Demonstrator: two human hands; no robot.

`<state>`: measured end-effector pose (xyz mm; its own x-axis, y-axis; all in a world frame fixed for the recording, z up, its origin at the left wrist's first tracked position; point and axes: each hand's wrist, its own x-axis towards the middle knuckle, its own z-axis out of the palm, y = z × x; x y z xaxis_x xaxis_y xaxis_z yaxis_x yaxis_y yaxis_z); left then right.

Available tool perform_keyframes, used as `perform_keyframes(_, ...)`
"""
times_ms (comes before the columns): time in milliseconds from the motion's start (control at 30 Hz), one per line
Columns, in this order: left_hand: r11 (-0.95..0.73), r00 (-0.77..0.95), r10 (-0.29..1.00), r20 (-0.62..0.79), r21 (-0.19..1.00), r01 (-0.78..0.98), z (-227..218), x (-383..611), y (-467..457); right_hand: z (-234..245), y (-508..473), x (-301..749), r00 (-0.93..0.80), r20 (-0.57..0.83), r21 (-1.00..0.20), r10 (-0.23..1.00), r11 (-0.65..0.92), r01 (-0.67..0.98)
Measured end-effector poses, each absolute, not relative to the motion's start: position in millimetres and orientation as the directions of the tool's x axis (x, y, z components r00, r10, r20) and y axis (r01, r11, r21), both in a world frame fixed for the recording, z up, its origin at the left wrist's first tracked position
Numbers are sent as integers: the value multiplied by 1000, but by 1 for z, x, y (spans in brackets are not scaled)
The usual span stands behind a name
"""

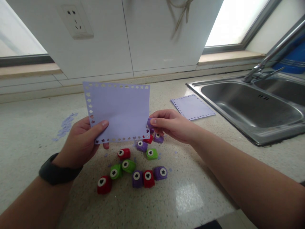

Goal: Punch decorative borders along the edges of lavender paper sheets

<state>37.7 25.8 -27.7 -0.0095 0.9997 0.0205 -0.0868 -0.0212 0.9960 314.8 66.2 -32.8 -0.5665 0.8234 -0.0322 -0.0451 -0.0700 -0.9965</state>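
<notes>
My left hand [82,141] grips the lower left corner of a lilac paper sheet [119,109], thumb on the front, holding it upright above the counter. Small shapes are punched along the sheet's edges. At the sheet's lower right edge my right hand [170,124] pinches a small purple punch [150,122]. Below on the counter lie several little red, green and purple punches [137,167], each with a white round face showing a star or heart.
A second lilac sheet [192,106] with punched edges lies flat near the steel sink [252,108] at right, with its tap [269,57]. Lilac paper bits [65,125] are scattered at left. A tiled wall with a socket [75,20] stands behind.
</notes>
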Motion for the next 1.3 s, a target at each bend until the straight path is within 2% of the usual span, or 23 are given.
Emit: perform_keyframes(1300,-44,53,997,50,993,-113,-28,40,25,-33,65,313,-583,-25,-994,812,-81,-69)
